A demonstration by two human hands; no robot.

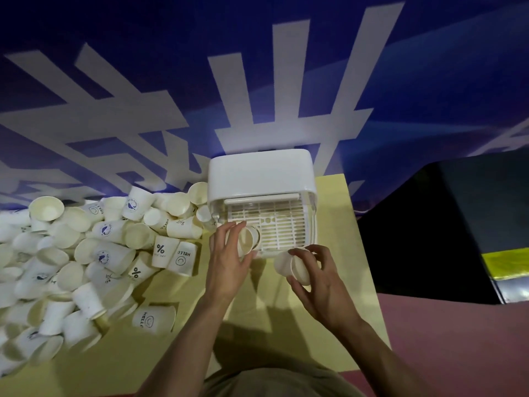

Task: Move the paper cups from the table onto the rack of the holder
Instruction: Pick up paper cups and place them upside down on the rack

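Our right hand (320,279) curled round one paper cup (292,269) just before the holder (260,179), while our left hand (229,253) gripped a second cup (247,242) at the rack's (274,224) near left edge; a heap of cups (86,253) covered the yellow table (286,339) leftward

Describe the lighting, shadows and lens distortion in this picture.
Head view: dim room, with light falling from the far side, so the arms and hands cast dark shadows toward the camera on the yellow table. The wide lens bends the wall lettering and stretches the edges. The left hand and right hand, each holding a cup, are slightly soft; the holder top looks bright, near washed out.
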